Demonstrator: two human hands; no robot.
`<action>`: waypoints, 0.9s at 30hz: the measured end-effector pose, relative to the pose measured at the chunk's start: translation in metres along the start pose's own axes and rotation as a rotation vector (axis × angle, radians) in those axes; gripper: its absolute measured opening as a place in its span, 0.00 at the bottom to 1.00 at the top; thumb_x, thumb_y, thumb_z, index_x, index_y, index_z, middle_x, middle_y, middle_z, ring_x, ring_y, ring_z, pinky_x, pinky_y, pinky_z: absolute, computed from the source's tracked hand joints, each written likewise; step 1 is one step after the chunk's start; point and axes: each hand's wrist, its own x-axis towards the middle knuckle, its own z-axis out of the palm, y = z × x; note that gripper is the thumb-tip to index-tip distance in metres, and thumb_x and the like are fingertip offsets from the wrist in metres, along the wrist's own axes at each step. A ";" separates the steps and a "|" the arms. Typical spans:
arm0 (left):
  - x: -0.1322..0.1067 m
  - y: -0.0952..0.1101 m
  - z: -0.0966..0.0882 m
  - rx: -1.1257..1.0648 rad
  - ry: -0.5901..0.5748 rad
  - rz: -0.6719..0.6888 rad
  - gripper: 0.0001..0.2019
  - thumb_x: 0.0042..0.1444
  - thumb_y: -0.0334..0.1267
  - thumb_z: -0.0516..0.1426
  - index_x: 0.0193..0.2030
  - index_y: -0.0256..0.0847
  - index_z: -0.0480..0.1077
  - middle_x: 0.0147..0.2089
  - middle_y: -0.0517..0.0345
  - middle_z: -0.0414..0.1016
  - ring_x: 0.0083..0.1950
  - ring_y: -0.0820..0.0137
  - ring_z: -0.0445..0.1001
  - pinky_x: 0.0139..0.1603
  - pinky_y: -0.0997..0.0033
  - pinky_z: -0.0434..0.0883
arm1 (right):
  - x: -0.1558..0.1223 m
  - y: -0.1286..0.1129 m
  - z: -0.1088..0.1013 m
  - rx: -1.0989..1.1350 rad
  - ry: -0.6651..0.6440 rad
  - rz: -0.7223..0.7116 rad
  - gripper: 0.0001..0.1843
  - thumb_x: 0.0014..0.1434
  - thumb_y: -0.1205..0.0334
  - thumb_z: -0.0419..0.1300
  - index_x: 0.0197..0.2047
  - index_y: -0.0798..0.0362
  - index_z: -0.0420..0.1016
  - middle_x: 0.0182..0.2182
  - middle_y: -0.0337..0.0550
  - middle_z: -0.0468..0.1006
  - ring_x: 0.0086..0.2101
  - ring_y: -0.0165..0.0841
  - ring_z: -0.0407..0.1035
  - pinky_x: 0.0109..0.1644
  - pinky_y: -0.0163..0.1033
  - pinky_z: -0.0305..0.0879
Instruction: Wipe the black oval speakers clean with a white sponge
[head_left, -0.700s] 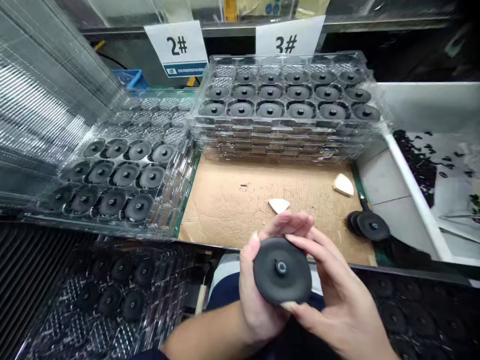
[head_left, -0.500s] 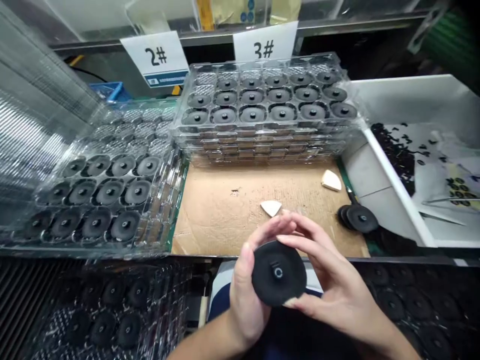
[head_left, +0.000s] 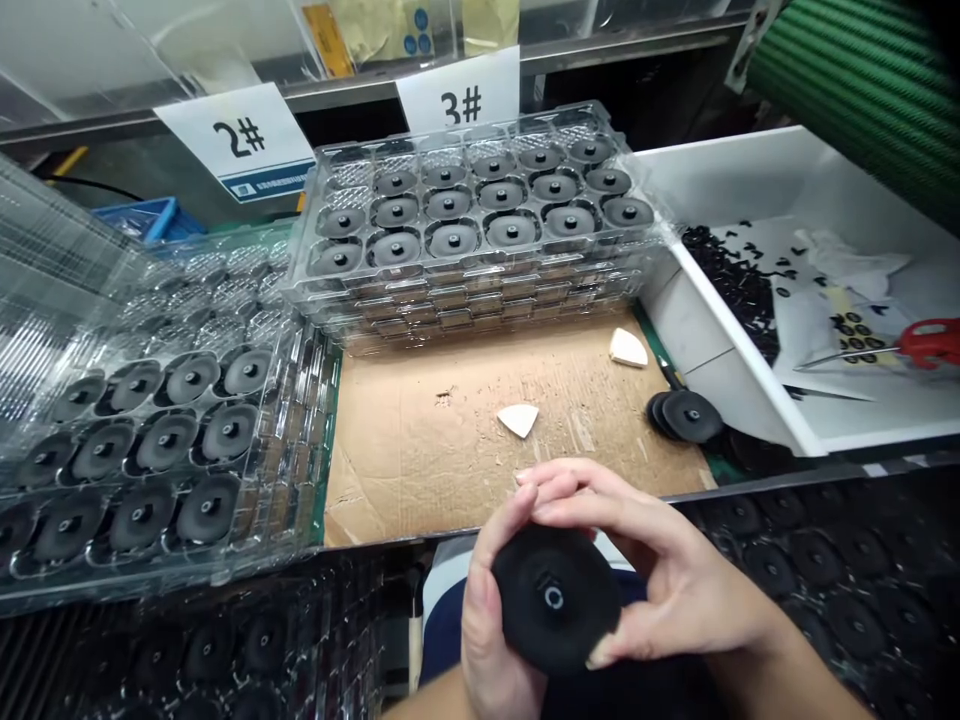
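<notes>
A round black disc (head_left: 551,625) with a small raised hub ring at its centre is held between both hands, over the lap in front of the bench edge. My left hand (head_left: 491,620) wraps its left side, thumb along the rim. My right hand (head_left: 660,560) grips the right rim with the thumb below and fingers over the top. Beyond the hands, a white wedge-shaped pad (head_left: 519,420) lies on the cardboard sheet (head_left: 405,430). A second white pad (head_left: 628,348) is farther right. Several similar black discs (head_left: 690,415) lie at the cardboard's right edge, beside a thin knife-like tool (head_left: 667,370).
Stacked clear trays (head_left: 480,265) of black discs stand at the back, more trays (head_left: 247,470) at left. At right a white bin (head_left: 750,330) holds small black pieces and red-handled scissors (head_left: 930,343). A green ribbed tube (head_left: 862,90) crosses the upper right. Trays with discs also sit below the bench.
The camera view has turned right, so bench items appear farther left and the red-handled scissors show. Both hands still hold the disc, which sits slightly lower in view; the right fingers reach farther over its top.
</notes>
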 end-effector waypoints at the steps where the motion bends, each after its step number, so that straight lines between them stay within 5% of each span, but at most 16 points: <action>1: 0.000 -0.001 0.000 0.003 0.010 0.001 0.18 0.62 0.47 0.48 0.52 0.49 0.74 0.54 0.60 0.77 0.57 0.67 0.73 0.54 0.74 0.71 | 0.000 0.000 0.000 0.004 -0.001 -0.003 0.37 0.49 0.61 0.71 0.60 0.36 0.64 0.55 0.40 0.66 0.59 0.35 0.56 0.64 0.42 0.53; 6: -0.002 -0.004 -0.005 0.016 0.049 -0.006 0.18 0.62 0.48 0.49 0.52 0.50 0.74 0.54 0.63 0.77 0.53 0.70 0.75 0.52 0.78 0.71 | 0.000 0.000 0.000 0.014 0.001 0.009 0.37 0.49 0.61 0.71 0.60 0.36 0.65 0.55 0.40 0.65 0.59 0.36 0.57 0.63 0.43 0.54; 16: -0.009 -0.006 -0.011 0.033 0.082 -0.001 0.18 0.61 0.49 0.50 0.53 0.53 0.72 0.55 0.64 0.76 0.45 0.70 0.78 0.59 0.67 0.69 | 0.001 0.001 0.001 0.043 0.007 0.022 0.36 0.48 0.60 0.72 0.59 0.36 0.66 0.54 0.39 0.67 0.58 0.34 0.58 0.62 0.39 0.56; 27: -0.005 0.005 0.010 0.130 0.297 -0.097 0.19 0.55 0.56 0.54 0.47 0.51 0.76 0.54 0.61 0.77 0.60 0.61 0.69 0.61 0.65 0.65 | 0.000 0.007 0.003 0.072 0.059 0.077 0.35 0.45 0.57 0.73 0.57 0.39 0.70 0.54 0.44 0.68 0.56 0.39 0.61 0.61 0.46 0.58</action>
